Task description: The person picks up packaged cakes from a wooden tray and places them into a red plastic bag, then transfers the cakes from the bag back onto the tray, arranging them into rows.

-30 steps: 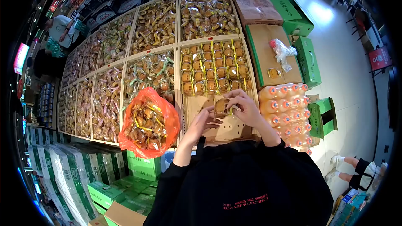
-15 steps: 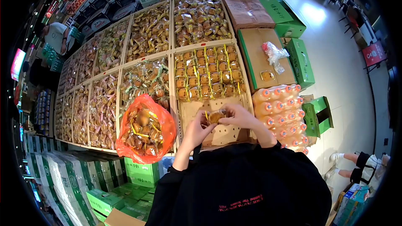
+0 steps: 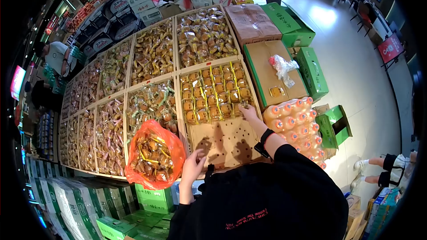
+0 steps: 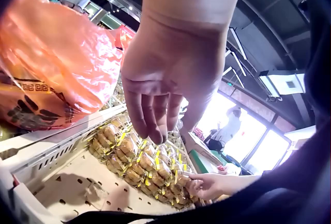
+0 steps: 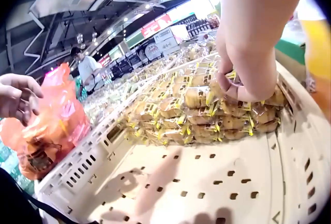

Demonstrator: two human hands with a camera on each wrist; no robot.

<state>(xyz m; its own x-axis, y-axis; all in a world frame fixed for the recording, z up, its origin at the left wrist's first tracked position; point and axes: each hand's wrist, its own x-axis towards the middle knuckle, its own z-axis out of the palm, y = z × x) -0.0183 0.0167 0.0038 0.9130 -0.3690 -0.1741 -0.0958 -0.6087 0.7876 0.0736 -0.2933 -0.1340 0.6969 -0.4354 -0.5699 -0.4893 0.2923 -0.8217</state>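
My right hand [image 3: 252, 114] reaches to the front right part of the rows of wrapped cakes [image 3: 214, 90]. In the right wrist view its curled fingers [image 5: 231, 85] pinch a wrapped cake at the top of the stack, partly hidden by the hand. My left hand [image 3: 193, 167] hangs over the front left edge of the crate, beside the red bag [image 3: 178, 155], holding nothing. In the left wrist view that hand [image 4: 168, 74] has loosely bent fingers. Wrapped cakes with yellow strips [image 3: 153, 154] fill the bag.
The perforated crate floor [image 3: 222, 140] shows in front of the rows. Bottled drinks [image 3: 293, 122] and a carton [image 3: 278, 78] with a crumpled plastic bag [image 3: 283, 69] and one wrapped cake [image 3: 276, 91] stand right. More filled crates lie left and behind; a person [image 3: 58, 60] stands far left.
The wrapped cake held between both hands has left the front area; my right hand has moved forward to the rows. My left hand has let go and drawn back toward the red bag.
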